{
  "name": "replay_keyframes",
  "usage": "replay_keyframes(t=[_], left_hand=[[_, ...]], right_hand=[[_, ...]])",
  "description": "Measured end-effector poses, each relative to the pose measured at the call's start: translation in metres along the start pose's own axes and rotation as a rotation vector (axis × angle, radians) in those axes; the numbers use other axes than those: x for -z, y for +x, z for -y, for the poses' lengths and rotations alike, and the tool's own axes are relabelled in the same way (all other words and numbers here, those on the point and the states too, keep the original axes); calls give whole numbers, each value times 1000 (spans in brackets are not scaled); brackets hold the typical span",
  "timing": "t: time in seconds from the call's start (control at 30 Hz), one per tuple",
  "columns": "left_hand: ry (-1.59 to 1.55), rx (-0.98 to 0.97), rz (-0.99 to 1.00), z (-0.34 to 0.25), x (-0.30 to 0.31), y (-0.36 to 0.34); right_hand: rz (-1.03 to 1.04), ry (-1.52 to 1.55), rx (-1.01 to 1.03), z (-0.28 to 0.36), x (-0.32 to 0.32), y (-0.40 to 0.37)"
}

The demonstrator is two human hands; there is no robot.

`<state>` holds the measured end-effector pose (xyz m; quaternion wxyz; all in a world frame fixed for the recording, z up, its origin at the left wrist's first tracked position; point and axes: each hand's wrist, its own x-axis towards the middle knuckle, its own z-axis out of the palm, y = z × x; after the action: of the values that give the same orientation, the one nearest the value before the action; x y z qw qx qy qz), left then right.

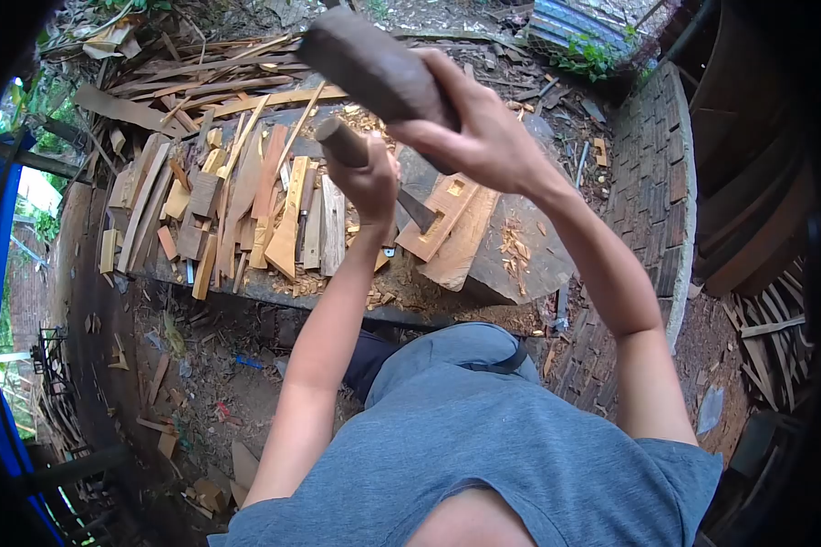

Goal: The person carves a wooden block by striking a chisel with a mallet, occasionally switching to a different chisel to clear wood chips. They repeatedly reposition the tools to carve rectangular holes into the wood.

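"Two hands: report state."

"Left hand (367,185): fingers closed around the chisel (417,210), tip at the nearer slot (439,220) of the mortised board (445,204). Right hand (483,128): fingers gripping the wooden block (374,73), raised clear of that board."

"Correct technique?"

"Keep the tip seated; strike the handle (343,143) squarely, fingers below its end."

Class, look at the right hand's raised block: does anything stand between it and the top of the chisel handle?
Nothing visible does. The dark block, in the right hand, appears apart from the bare top of the chisel handle, with only open air between. The left hand wraps the handle lower down, leaving that end uncovered.
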<state>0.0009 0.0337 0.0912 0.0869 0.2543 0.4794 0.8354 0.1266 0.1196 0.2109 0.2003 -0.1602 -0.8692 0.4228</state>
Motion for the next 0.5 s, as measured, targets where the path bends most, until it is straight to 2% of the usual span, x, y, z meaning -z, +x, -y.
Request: replay_keyframes(t=[0.03,0.07,0.1,0.13,0.17,0.2,0.23,0.3,0.37,0.4,0.43,0.5], left_hand=[[88,-78,-2,-8,-5,-4],[316,-373,0,-3,-2,3],[547,-664,4,7,3,9],[190,-188,-12,8,5,0],[184,-190,-10,11,6,2],[99,-75,-10,10,6,2],[14,43,-15,9,5,0],[-2,47,-26,2,1,-2],[-23,44,-2,-9,-4,-2],[12,36,-11,0,4,4],[-54,83,-47,0,8,6],[-120,129,-35,6,15,6]], right_hand=[[59,-140,61,10,-1,5],[174,-338,90,24,3,8],[191,-403,106,23,-3,16],[250,-469,89,38,5,19],[308,-542,68,52,16,22],[137,-488,212,47,14,24],[-23,-337,265,46,10,23],[-38,-319,247,41,0,23],[328,-545,31,41,0,30],[377,-615,47,44,5,35],[372,-626,54,36,4,36],[69,-303,65,-1,-11,28]])
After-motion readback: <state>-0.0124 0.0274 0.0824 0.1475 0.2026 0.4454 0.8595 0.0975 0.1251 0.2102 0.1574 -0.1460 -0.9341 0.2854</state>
